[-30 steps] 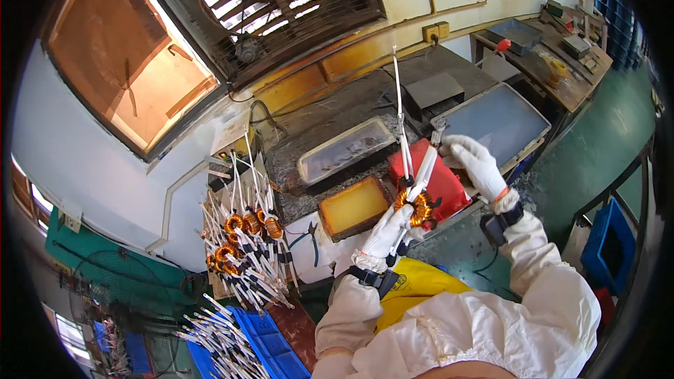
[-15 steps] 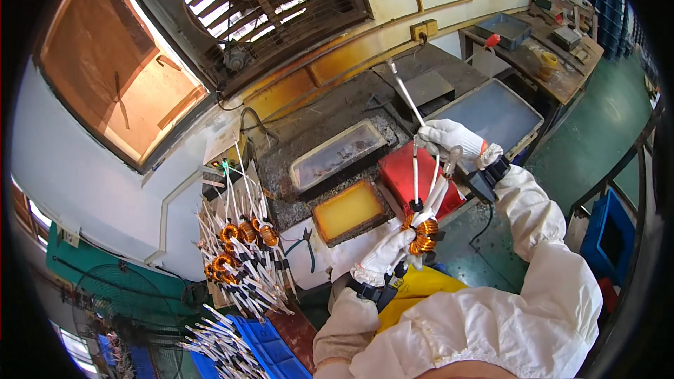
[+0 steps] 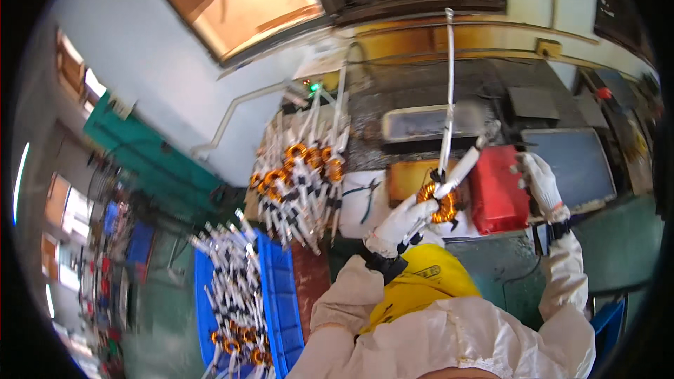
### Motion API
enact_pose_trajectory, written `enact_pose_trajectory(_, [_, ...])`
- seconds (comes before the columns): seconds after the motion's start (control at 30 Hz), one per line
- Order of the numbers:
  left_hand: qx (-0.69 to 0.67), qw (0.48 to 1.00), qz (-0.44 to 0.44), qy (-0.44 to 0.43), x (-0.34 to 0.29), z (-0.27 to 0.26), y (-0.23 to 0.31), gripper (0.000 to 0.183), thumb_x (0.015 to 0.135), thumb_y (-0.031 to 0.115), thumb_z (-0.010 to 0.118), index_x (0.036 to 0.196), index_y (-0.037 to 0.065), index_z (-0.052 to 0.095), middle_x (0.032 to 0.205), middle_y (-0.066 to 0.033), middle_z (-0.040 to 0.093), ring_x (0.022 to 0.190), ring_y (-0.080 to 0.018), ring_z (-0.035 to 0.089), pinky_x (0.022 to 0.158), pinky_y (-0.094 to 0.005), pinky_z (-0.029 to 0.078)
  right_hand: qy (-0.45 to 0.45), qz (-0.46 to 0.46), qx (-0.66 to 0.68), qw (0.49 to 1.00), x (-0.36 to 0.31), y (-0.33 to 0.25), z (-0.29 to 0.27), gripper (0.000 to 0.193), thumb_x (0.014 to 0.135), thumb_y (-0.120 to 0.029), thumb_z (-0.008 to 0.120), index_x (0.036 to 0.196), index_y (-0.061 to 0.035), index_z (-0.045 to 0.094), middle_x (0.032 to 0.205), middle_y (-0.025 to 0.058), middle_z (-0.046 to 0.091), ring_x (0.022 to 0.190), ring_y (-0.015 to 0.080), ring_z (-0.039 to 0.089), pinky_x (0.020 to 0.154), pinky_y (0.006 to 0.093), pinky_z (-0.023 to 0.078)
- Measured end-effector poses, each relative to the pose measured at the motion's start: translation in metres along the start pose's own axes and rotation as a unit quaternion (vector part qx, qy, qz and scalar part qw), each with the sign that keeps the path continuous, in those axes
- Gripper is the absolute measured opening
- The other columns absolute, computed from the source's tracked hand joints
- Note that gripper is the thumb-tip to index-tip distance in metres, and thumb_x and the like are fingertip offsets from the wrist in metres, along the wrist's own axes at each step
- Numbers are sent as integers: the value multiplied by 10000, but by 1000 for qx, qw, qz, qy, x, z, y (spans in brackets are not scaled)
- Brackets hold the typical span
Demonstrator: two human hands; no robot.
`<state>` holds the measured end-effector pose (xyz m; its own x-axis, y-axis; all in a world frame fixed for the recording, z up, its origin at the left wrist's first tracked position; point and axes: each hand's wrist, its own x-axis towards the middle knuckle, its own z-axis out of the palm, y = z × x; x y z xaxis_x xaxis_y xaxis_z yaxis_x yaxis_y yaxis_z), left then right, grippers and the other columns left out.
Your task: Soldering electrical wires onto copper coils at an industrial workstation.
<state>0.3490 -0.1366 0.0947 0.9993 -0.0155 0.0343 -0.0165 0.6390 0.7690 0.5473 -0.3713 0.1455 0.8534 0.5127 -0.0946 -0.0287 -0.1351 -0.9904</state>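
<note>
My left hand (image 3: pixel 406 223), in a white glove, is closed around a copper-wound ring coil (image 3: pixel 442 205) in front of me. A long white-sleeved lead (image 3: pixel 450 84) with a metal tip rises from the coil. A shorter, thicker white lead (image 3: pixel 465 168) slants up to the right. To the right, my gloved right hand (image 3: pixel 540 181) hovers by the right edge of a red box (image 3: pixel 500 189). Its fingers are apart, slightly bent and blurred, and nothing shows in them. A yellow-filled rectangular pan (image 3: pixel 401 181) is partly hidden behind the coil.
Several coils with white leads (image 3: pixel 298 175) lie heaped at left, beside pliers (image 3: pixel 371 200). A blue crate (image 3: pixel 281 295) holds more of them. Behind the yellow pan is a long pale trough (image 3: pixel 421 123); at right is a grey-blue tray (image 3: pixel 572 165). Yellow cloth (image 3: pixel 425 270) lies near my lap.
The view has swung left. My right hand has let go of the long lead and moved away to the right of the red box. My left hand still holds the coil.
</note>
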Motion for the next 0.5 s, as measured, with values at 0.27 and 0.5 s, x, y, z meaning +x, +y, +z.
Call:
enact_pose_trajectory(0.27, [225,849,100,468,-78,-47,71,258,800,261,579,982,86,525,620,46,456,462,-46,416,390,-188,300,47,-69,-19,996,11,79,32,209,908,-206,453,978,-39,556,723,20,584,467,34,427,439,178,365])
enact_pose_trajectory(0.5, [168,752,322,549,-112,-110,106,305,808,151,589,1086,73,492,862,-6,569,666,-94,505,582,-223,414,63,-71,-88,991,8,75,40,179,900,-170,455,981,-54,565,711,3,567,477,27,409,446,178,355])
